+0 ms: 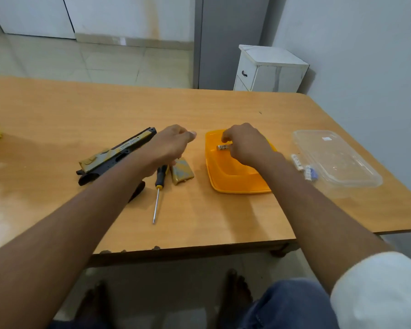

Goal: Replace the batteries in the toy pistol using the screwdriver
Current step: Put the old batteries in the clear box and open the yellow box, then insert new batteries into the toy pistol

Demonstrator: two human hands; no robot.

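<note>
Both arms outstretched; left hand loosely curled, right hand curled.

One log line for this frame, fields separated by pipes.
right hand: over battery in orange tray | left hand: above toy pistol | screwdriver: on table

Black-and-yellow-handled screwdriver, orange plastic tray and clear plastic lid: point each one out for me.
Black-and-yellow-handled screwdriver [158,186]: head view, on the yellow collar below the handle.
Orange plastic tray [233,180]: head view, on its bare near wall.
Clear plastic lid [337,157]: head view, on its flat middle.
</note>
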